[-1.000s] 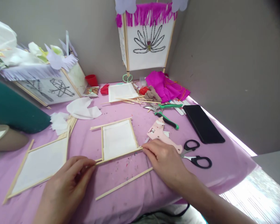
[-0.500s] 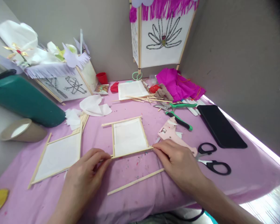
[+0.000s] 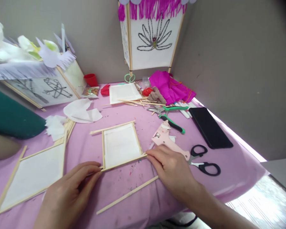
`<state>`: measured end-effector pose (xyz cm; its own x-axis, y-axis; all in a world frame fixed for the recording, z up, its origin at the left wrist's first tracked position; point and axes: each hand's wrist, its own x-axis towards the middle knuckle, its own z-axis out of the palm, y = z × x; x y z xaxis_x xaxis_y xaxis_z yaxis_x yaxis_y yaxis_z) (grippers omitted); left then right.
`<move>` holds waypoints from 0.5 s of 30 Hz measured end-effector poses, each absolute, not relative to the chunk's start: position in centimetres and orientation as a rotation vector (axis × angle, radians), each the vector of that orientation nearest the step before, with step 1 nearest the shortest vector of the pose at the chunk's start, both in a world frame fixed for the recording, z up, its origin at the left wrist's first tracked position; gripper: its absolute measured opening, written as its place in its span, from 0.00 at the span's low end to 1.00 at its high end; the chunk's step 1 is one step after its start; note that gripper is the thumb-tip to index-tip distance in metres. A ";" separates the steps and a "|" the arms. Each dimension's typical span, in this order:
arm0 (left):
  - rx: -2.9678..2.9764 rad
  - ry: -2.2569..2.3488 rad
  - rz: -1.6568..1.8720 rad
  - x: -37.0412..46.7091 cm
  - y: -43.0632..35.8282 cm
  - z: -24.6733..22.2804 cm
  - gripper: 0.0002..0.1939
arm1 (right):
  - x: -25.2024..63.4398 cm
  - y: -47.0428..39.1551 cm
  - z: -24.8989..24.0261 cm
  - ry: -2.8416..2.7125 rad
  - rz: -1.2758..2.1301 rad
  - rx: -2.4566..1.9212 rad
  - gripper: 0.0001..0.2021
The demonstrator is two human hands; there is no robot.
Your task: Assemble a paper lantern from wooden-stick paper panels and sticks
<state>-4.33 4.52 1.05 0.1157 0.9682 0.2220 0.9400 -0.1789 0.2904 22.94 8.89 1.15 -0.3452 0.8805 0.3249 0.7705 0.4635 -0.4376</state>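
Note:
A small frame of thin wooden sticks backed with white paper (image 3: 121, 144) lies on the pink tablecloth. Its near edge is a wooden stick (image 3: 124, 164). My left hand (image 3: 71, 187) pinches this stick's left end between thumb and fingers, while my right hand (image 3: 173, 168) pinches the right end. Closer to me a loose stick (image 3: 127, 194) lies slantwise, its far end reaching my right hand. A second paper-backed stick frame (image 3: 34, 175) rests left of my left hand. Just beyond my right hand is a pink glue gun (image 3: 168, 140), partly covered by it.
Black-handled scissors (image 3: 208, 168), green-handled pruning shears (image 3: 169, 111) and a black phone (image 3: 209, 127) lie to the right. Behind are loose sticks (image 3: 143, 102), magenta paper (image 3: 164, 86) and a standing paper lantern (image 3: 154, 41). Another lantern (image 3: 52, 86) and a green cylinder (image 3: 14, 114) stand left.
The view has shifted, so everything on the table appears farther left. Both hands keep their pinch on the near stick, and the frame stays in place on the cloth.

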 end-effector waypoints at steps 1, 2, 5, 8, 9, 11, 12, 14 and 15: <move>2.295 1.974 0.556 -4.5 4.5 0.8 0.10 | 22.9 8.9 1.1 -2.197 0.283 -1.370 0.08; 2.295 1.988 0.552 -4.6 4.4 0.6 0.10 | 23.0 8.9 1.1 -2.195 0.289 -1.368 0.08; 2.274 2.029 0.573 -4.7 4.2 0.2 0.09 | 22.9 9.0 1.1 -2.176 0.317 -1.390 0.07; 2.274 2.013 0.602 -4.7 4.1 0.1 0.08 | 22.8 9.1 1.1 -2.157 0.344 -1.433 0.06; 2.278 2.002 0.604 -4.7 4.1 0.1 0.08 | 22.8 9.1 1.1 -2.158 0.346 -1.436 0.07; 2.298 1.974 0.610 -4.9 4.2 0.1 0.08 | 22.8 9.3 1.1 -2.170 0.342 -1.426 0.08; 2.310 1.961 0.608 -5.0 4.2 0.0 0.09 | 22.8 9.3 1.1 -2.173 0.341 -1.424 0.08; 2.333 1.948 0.605 -5.2 4.3 0.0 0.09 | 22.8 9.3 1.1 -2.170 0.341 -1.426 0.09; 2.344 1.940 0.595 -5.3 4.3 -0.1 0.09 | 22.8 9.3 1.1 -2.167 0.343 -1.430 0.09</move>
<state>-5.25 4.34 -0.05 0.1437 0.9538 0.2639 0.9378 -0.2164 0.2716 22.83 9.30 1.10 -0.3100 0.9088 0.2794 0.7780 0.4114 -0.4749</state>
